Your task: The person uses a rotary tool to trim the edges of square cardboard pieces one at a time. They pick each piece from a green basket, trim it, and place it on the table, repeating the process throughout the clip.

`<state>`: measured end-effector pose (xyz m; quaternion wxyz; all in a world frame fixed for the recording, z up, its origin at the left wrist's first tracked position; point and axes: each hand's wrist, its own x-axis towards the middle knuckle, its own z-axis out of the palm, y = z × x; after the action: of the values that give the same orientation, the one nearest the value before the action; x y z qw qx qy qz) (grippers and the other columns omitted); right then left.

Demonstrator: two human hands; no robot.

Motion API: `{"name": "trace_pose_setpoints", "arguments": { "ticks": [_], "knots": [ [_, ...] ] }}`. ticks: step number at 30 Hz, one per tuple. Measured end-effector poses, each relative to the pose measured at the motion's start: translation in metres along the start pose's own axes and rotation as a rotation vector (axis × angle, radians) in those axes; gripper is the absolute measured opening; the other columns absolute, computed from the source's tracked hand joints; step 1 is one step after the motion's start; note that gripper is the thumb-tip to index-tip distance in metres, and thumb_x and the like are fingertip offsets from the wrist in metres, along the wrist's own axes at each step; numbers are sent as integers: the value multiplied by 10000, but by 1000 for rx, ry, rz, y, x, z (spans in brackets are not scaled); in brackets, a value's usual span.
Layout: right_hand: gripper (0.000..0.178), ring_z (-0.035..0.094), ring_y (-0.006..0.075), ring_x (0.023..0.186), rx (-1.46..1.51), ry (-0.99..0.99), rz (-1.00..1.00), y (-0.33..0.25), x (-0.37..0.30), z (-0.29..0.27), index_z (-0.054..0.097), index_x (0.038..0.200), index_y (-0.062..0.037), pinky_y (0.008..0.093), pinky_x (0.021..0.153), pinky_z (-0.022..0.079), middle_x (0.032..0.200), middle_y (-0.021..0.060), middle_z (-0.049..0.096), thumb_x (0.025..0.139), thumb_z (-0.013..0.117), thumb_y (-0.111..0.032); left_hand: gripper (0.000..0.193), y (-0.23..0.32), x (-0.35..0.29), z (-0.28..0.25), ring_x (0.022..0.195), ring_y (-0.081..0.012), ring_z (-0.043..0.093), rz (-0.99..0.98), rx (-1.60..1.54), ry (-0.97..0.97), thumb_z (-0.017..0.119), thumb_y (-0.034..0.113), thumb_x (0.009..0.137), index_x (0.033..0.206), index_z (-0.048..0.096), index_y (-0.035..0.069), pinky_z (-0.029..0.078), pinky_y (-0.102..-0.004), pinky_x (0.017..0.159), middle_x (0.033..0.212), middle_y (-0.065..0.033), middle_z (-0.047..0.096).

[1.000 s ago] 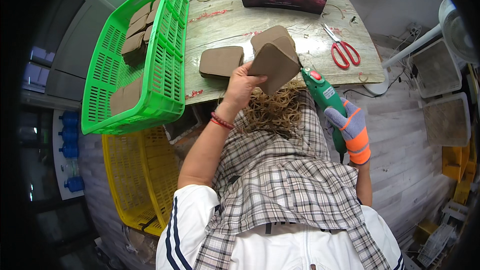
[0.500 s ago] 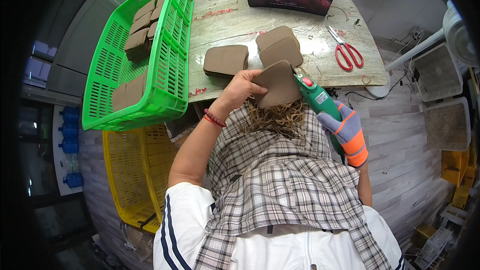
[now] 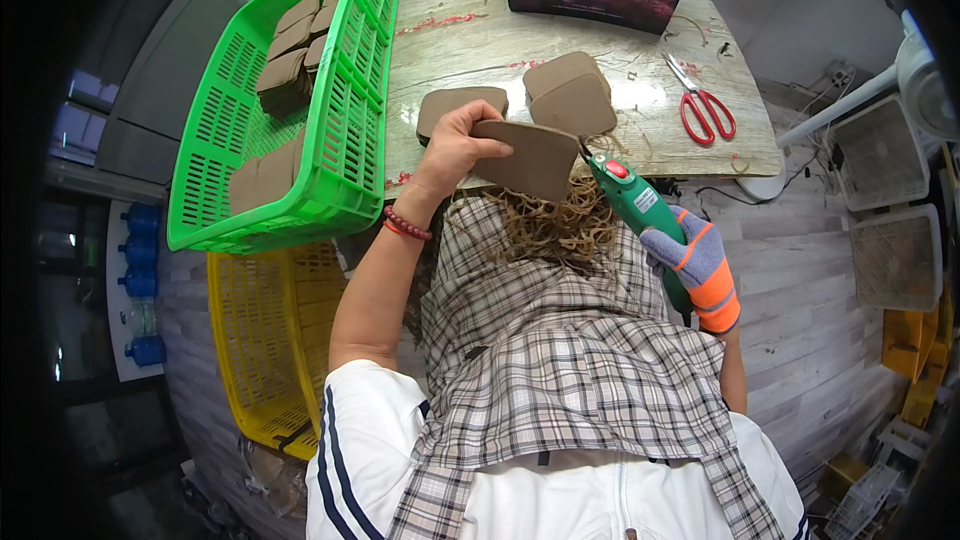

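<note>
From my feed: left hand (image 3: pixel 460 150) has its bare fingers clamped on the left edge of a brown sheet (image 3: pixel 530 165), thumb on top. Sheet is held tilted over the lap, just off the bench's (image 3: pixel 440 55) near edge.

Right hand (image 3: pixel 702 265), gloved, has fingers wrapped around a green power tool (image 3: pixel 640 200) with a red button. Tool's dark tip is at the sheet's right edge; I can't tell if it's touching.

Clutter check: a tangle of brown trimmings (image 3: pixel 565 230) sits on the plaid apron (image 3: pixel 600 380), right below sheet and tool. Left stack (image 3: pixel 455 105) of the same sheets is just beyond the left hand, which covers part of it in my view. Right stack (image 3: pixel 575 90), slightly fanned, lies behind the held sheet. Red-handled scissors (image 3: pixel 708 118) lie open on the bench, right side, apart from the tool. Dark box (image 3: pixel 590 2) at the far edge, loaded with more sheets.

Green crate (image 3: pixel 345 140) hems in the bench's left side, more stacks inside. Yellow crate (image 3: pixel 250 360) is below it. Off right: white fan (image 3: pixel 925 90) and clear bins (image 3: pixel 893 145).
</note>
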<state>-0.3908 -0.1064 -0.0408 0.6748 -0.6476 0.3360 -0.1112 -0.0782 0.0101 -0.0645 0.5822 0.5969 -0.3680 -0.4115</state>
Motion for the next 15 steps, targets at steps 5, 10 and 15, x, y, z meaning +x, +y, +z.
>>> {"name": "trace_pose_setpoints", "arguments": {
  "ticks": [5, 10, 15],
  "knots": [
    [369, 522, 32, 593, -20, -53, -18, 3, 1, 4, 599, 1054, 0, 194, 539, 431, 737, -10, 608, 784, 727, -216, 211, 4, 1, -4, 735, -73, 586, -32, -171, 12, 709, -45, 700, 858, 608, 50, 452, -214, 712, 799, 1, 652],
    [326, 522, 37, 611, -53, -68, 19, -3, -2, 11, 598, 1027, 1, 195, 552, 427, 739, -8, 600, 790, 710, -193, 191, 0, 1, -3, 723, -78, 594, -62, -177, 3, 707, -42, 706, 865, 638, 37, 464, -219, 703, 801, -7, 660],
    [320, 516, 38, 606, -79, -53, -26, 0, -1, 17, 594, 1031, 4, 197, 548, 422, 727, -14, 591, 792, 704, -176, 175, -1, -1, 8, 698, -84, 603, -84, -108, -24, 719, -36, 697, 843, 644, 26, 489, -228, 667, 791, -12, 659]
  ]
}}
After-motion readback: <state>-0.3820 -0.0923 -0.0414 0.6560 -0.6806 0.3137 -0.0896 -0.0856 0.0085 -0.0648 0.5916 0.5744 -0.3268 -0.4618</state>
